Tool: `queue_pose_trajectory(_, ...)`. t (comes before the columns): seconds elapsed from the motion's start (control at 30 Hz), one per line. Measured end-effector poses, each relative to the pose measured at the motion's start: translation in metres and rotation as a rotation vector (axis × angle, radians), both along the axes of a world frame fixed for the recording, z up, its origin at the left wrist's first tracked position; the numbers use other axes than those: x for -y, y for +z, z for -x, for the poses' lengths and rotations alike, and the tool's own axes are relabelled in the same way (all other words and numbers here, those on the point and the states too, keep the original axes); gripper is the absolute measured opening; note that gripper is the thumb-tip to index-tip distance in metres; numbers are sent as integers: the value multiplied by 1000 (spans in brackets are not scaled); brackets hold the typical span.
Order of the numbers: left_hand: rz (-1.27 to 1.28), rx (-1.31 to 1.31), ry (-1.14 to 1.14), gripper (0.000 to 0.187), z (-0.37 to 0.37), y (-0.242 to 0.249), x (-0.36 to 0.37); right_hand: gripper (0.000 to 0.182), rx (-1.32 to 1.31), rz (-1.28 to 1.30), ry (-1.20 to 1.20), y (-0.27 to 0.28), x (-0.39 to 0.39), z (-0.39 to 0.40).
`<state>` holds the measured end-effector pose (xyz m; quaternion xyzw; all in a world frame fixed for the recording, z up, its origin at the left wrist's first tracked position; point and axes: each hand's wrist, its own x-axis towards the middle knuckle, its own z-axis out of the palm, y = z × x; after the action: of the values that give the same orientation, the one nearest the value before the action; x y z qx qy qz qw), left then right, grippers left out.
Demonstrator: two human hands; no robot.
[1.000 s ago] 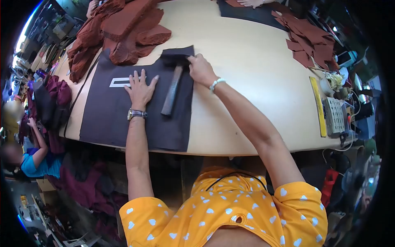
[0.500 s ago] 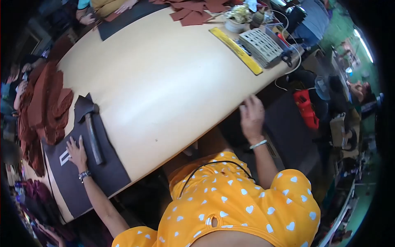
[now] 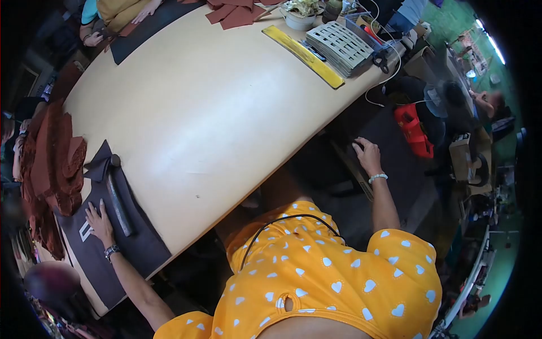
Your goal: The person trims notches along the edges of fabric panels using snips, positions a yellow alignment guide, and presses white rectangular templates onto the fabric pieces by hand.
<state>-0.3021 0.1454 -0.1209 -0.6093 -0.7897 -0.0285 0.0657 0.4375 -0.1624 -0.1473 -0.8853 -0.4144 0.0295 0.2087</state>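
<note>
My left hand (image 3: pixel 100 226) lies flat with fingers spread on a dark brown sheet (image 3: pixel 148 240) at the table's left. Beside its fingertips is a small white rectangular frame (image 3: pixel 84 231). A hammer (image 3: pixel 119 204) rests on the same sheet, just right of that hand; its head sits by a folded dark flap (image 3: pixel 99 164). Off the table's right edge, my right hand (image 3: pixel 370 158) hangs over a dark area below table height. Its fingers are curled together, and whatever they hold, if anything, is hidden.
Reddish-brown pieces (image 3: pixel 53 164) are heaped at the table's (image 3: pixel 186 124) left. A yellow ruler (image 3: pixel 302 56), a stack of slotted cards (image 3: pixel 340 48) and scissors (image 3: pixel 381 62) lie at the upper right. A red object (image 3: pixel 413 131) is beyond the edge. Another person's hand (image 3: pixel 148 10) works at the top.
My right hand has moved right, away from the table edge, and its fingers have curled in. My left hand stays on the dark sheet. The whole view has shifted slightly.
</note>
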Motion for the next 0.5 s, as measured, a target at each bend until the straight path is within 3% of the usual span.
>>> queue_pose_trajectory(0.17,97,-191,-51,47,2,1,0,26,-34,-79,-25,-9,4,-19)
queue_pose_trajectory(0.37,119,-274,-71,44,2,2,1,22,-436,-292,-194,-14,6,-27)
queue_pose_trajectory(0.5,58,-152,-57,51,7,-3,-2,22,-645,-335,-292,-12,4,-29)
